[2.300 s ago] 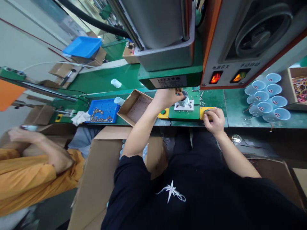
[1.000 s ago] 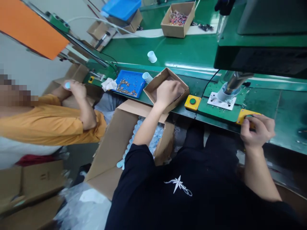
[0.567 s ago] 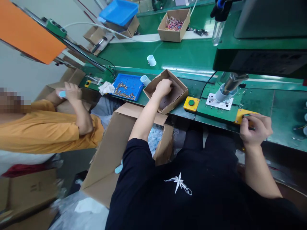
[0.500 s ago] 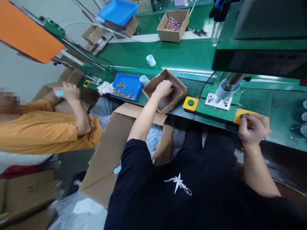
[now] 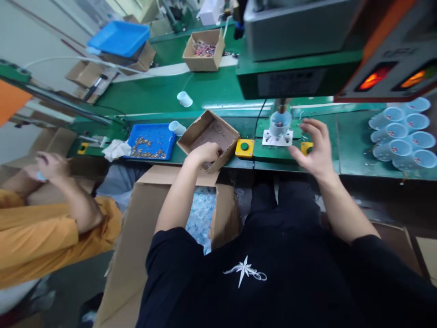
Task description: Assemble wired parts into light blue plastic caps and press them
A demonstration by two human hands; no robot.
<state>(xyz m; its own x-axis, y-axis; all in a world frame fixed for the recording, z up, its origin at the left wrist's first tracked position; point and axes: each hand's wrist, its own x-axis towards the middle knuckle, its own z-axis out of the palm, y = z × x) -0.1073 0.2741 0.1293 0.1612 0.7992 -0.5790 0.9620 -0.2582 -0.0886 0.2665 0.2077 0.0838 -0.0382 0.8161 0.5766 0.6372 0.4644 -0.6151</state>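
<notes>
My left hand [image 5: 206,153] reaches into a shallow cardboard box [image 5: 191,142] at the bench edge. Its fingers are curled near the bottom, and whatever they hold is hidden. My right hand [image 5: 316,150] is open, thumb and fingers spread, just right of a light blue cup [image 5: 280,125]. That cup stands on a white metal plate [image 5: 277,139] beneath the press's rod [image 5: 282,105], with small parts visible inside it. A yellow button box [image 5: 307,147] is partly behind my right hand. Another yellow box with a green button [image 5: 244,148] sits between the cardboard box and the plate.
Several light blue cups [image 5: 392,132] stand grouped at the right. A blue tray [image 5: 168,141] holds small brass-coloured parts, with a cup [image 5: 176,128] beside it. A large open carton [image 5: 131,228] lies below the bench. A co-worker in an orange sleeve [image 5: 44,232] is at the left.
My right hand has left the right button and opened beside the cup. The press rod has risen, showing the cup's inside. My left hand stays in the box; the view has swung right.
</notes>
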